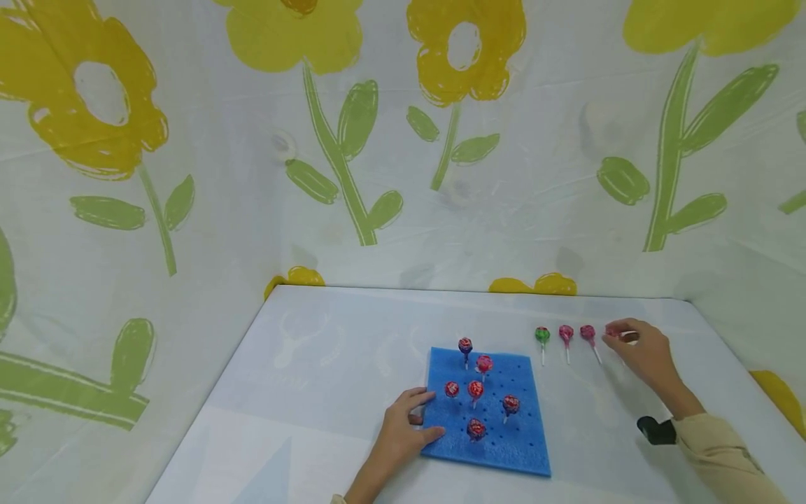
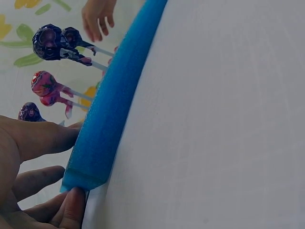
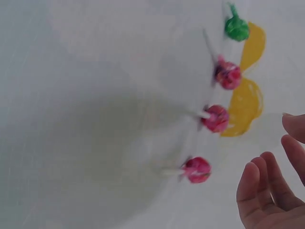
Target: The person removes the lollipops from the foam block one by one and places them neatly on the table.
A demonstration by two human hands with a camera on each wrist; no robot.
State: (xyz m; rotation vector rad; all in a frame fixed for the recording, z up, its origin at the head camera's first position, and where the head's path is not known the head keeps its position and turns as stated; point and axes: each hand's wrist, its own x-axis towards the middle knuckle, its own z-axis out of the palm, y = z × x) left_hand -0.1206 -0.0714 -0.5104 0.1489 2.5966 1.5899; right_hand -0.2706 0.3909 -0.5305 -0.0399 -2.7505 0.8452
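Observation:
My left hand (image 1: 403,428) holds the left edge of a blue foam block (image 1: 527,441), thumb over its top edge. In the left wrist view, a fingertip (image 2: 75,202) touches the block's corner. Several wrapped lollipops stand in the block, among them a dark one (image 1: 465,344) and a pink-red one (image 1: 484,364). At the right, my right hand (image 1: 641,350) hovers by the end lollipop (image 3: 196,170) of a row on the table. In the right wrist view its fingers are apart from that lollipop and hold nothing. Beside it lie two pink lollipops (image 1: 588,333) and a green one (image 1: 542,336).
The white table (image 1: 302,392) has its back edge against a white cloth (image 1: 541,210) printed with yellow flowers. Small holes dot the foam block. Near the right sleeve (image 1: 724,448) is a black object (image 1: 657,430), seemingly worn on the wrist.

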